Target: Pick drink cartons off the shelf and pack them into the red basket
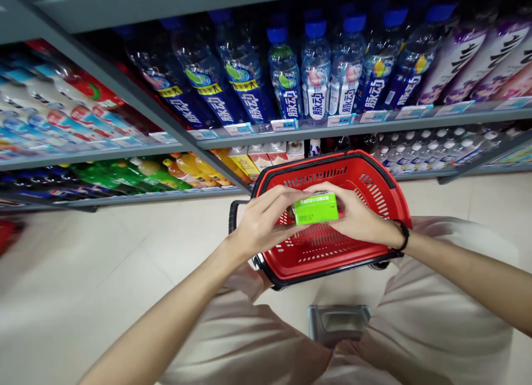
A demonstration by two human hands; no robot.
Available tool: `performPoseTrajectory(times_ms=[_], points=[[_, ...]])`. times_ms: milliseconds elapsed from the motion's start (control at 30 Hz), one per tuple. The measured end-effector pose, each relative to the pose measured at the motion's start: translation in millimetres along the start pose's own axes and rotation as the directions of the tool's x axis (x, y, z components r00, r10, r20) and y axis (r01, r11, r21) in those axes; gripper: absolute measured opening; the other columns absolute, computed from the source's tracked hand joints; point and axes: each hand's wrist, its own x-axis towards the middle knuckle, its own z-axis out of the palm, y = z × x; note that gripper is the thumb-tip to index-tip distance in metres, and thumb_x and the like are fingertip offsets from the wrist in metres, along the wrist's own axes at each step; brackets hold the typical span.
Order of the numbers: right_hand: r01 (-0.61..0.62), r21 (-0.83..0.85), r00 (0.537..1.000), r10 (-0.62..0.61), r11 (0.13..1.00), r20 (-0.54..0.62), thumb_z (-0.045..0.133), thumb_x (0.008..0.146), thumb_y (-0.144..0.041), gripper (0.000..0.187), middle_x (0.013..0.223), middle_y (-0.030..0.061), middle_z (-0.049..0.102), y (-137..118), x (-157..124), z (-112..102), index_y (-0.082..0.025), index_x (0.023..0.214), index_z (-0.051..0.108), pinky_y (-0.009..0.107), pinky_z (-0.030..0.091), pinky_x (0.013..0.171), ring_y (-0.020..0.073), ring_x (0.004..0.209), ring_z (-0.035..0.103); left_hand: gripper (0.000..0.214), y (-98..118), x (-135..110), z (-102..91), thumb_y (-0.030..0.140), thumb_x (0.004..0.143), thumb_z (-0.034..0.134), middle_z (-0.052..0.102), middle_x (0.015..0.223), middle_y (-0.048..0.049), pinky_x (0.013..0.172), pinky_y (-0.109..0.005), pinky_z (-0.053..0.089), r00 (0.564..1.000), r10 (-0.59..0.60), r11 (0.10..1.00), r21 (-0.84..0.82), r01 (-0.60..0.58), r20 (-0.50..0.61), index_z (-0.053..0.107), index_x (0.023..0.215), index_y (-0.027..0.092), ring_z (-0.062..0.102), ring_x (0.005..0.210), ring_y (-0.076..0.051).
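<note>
A small bright green carton (316, 209) with printed characters along its top edge is held between my two hands, above the basket. My left hand (266, 216) closes on its left side, fingers along the far edge and thumb near the bottom. On the other side my right hand (353, 210) grips it, a dark band round the wrist. Under both hands stands a red shopping basket (291, 266) with slotted walls and a black rim. What the carton holds cannot be seen.
Shelves with blue-capped drink bottles (316, 75) rise in front, over a price-tag rail (307, 131). Lower down are small water bottles (415, 152), cartons (260, 157) and green bottles (120, 177). A grey stool (318, 324) is between my legs, on pale floor tiles (103, 274).
</note>
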Motion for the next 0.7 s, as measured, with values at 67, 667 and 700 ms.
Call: performPoseTrajectory(times_ms=[67, 667, 700], points=[[-0.015, 0.000, 1.000, 0.015, 1.000, -0.010, 0.067, 0.083, -0.010, 0.046, 0.136, 0.0087, 0.066, 1, -1, 0, -0.021, 0.127, 0.063, 0.043, 0.048, 0.114, 0.0249, 0.128, 0.063, 0.053, 0, 0, 0.9, 0.029, 0.088, 0.083, 0.077, 0.113, -0.0119, 0.087, -0.033, 0.062, 1.000, -0.010, 1.000, -0.003, 0.010, 0.001, 0.062, 0.135, 0.018, 0.074, 0.100, -0.022], [-0.480, 0.721, 0.822, 0.544, 0.500, 0.170, 0.058, 0.098, -0.038, 0.037, 0.088, 0.0095, 0.077, -3, 5, 1, -0.013, 0.124, 0.065, 0.026, 0.057, 0.039, 0.0166, 0.054, 0.066, 0.049, -20, 6, 12.9, 0.057, 0.087, 0.077, 0.070, 0.076, -0.0030, 0.055, -0.021, 0.048, 0.624, -0.737, 0.389, -0.592, 0.706, 0.260, 0.078, 0.111, 0.014, 0.057, 0.061, -0.011], [-0.504, 0.731, 0.801, 0.566, 0.459, 0.196, 0.052, 0.100, -0.040, 0.040, 0.089, 0.0117, 0.078, -2, 5, 1, -0.011, 0.125, 0.065, 0.024, 0.054, 0.036, 0.0156, 0.049, 0.063, 0.047, -18, 6, 14.1, 0.055, 0.086, 0.080, 0.071, 0.078, -0.0035, 0.056, -0.022, 0.049, 0.641, -0.716, 0.387, -0.606, 0.695, 0.277, 0.078, 0.108, 0.014, 0.058, 0.061, -0.011]])
